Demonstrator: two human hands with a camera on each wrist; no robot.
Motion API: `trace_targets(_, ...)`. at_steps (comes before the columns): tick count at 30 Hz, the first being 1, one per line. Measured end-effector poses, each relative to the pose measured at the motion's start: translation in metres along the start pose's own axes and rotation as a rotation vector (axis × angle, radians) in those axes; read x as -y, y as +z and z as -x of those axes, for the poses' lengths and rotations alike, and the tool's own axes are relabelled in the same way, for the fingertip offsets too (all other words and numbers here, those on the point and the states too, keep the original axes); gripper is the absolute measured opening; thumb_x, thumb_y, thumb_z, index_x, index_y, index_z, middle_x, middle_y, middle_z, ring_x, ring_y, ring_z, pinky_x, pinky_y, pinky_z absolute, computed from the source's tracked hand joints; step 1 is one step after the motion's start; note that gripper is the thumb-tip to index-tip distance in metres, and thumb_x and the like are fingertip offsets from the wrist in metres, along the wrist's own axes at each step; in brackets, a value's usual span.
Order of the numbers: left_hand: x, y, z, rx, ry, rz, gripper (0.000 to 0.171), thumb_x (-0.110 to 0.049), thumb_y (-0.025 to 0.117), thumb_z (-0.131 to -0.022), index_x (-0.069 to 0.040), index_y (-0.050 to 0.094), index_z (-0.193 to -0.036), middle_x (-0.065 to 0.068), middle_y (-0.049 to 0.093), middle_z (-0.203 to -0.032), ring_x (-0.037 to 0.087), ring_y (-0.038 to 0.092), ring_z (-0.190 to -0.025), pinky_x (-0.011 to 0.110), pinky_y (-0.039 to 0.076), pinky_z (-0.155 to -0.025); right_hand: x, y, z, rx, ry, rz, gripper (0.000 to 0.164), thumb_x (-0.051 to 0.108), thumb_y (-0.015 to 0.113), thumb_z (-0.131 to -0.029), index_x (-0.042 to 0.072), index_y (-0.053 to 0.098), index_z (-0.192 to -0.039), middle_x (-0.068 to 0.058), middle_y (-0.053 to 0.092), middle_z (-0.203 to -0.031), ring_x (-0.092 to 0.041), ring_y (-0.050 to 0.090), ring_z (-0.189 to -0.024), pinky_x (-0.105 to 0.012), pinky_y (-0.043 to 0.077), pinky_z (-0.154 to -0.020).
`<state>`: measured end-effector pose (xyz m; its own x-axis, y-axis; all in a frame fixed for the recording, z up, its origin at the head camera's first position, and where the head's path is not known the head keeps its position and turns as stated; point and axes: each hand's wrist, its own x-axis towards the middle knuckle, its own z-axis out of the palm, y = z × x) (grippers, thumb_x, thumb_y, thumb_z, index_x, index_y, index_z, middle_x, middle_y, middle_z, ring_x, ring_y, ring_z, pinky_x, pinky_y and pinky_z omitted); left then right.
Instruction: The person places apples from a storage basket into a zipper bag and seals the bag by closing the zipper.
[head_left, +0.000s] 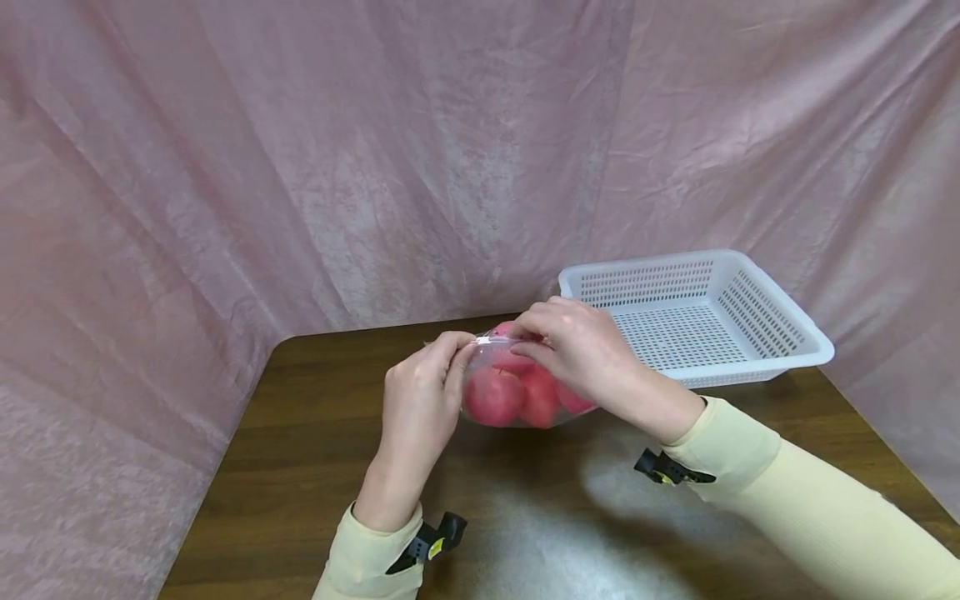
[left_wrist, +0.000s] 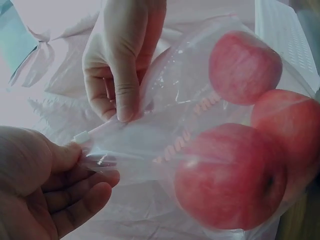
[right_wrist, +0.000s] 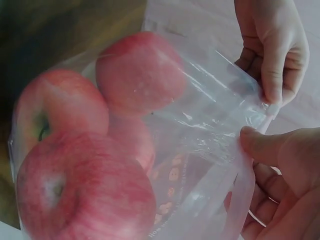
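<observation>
Several red apples (head_left: 495,397) sit inside a clear plastic bag (left_wrist: 135,145), with printed lettering on its side. A small white slider (left_wrist: 81,136) is on the bag's top edge. My left hand (head_left: 423,392) pinches that edge at the slider, between thumb and fingers. Close beside it, my right hand (head_left: 573,342) pinches the same edge further right. In the right wrist view the apples (right_wrist: 85,190) hang low in the bag, away from both hands. The bag's underside is partly hidden, so I cannot tell whether it touches the table.
A white perforated plastic basket (head_left: 697,325) stands at the back right of the brown wooden table (head_left: 300,467), just beyond my right hand. Pink cloth (head_left: 420,167) hangs behind the table and along its sides.
</observation>
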<state>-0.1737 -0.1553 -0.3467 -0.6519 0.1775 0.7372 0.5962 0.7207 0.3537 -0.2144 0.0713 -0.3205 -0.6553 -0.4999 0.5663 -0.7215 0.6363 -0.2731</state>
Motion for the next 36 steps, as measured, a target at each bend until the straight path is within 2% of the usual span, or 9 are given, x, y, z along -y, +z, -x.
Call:
trace_targets(7,-0.004,0.003,0.001,0.018,0.013,0.008,0.008,-0.012,0.079,-0.102,-0.007,0.077,-0.109,0.005,0.079,-0.097,0.021,0.074,-0.077,0.042,0.062,-0.069,0.007,0.002,0.002,-0.032,0.015,-0.124,0.021,0.022,0.093,-0.091,0.021,0.085,-0.111,0.009,0.077,-0.101,-0.014,0.068,-0.092,-0.034,0.055,-0.074)
trace_targets(10,-0.006,0.004,0.001,0.016,0.023,0.018,0.008,-0.012,0.08,-0.102,-0.008,0.078,-0.108,0.004,0.078,-0.096,0.019,0.072,-0.075,0.04,0.06,-0.067,0.01,0.003,0.001,-0.04,0.016,-0.142,0.019,0.024,0.093,-0.091,0.02,0.085,-0.108,0.009,0.077,-0.1,-0.011,0.067,-0.09,-0.033,0.055,-0.074)
trace_targets(20,-0.006,0.006,0.001,0.016,0.043,0.002,0.006,-0.011,0.08,-0.101,-0.009,0.078,-0.107,0.003,0.076,-0.093,0.021,0.071,-0.079,0.042,0.06,-0.071,0.012,0.005,0.003,-0.051,-0.019,-0.082,0.012,0.022,0.092,-0.092,0.019,0.083,-0.1,0.008,0.074,-0.091,-0.012,0.069,-0.085,-0.032,0.054,-0.069)
trace_targets(28,-0.002,0.005,-0.001,-0.026,0.037,-0.026,0.004,-0.013,0.075,-0.106,-0.012,0.079,-0.103,0.003,0.079,-0.099,0.024,0.071,-0.094,0.046,0.06,-0.079,0.012,0.004,0.004,-0.002,0.034,-0.065,0.012,0.022,0.091,-0.093,0.021,0.084,-0.103,0.009,0.076,-0.097,-0.009,0.068,-0.088,-0.035,0.055,-0.072)
trace_targets(36,0.001,0.004,-0.001,-0.025,0.01,-0.028,0.006,-0.016,0.075,-0.106,-0.011,0.079,-0.105,0.004,0.08,-0.1,0.025,0.072,-0.098,0.048,0.061,-0.081,0.009,0.003,0.007,0.027,0.054,-0.022,0.01,0.024,0.091,-0.094,0.024,0.082,-0.099,0.011,0.074,-0.091,-0.017,0.069,-0.084,-0.038,0.053,-0.069)
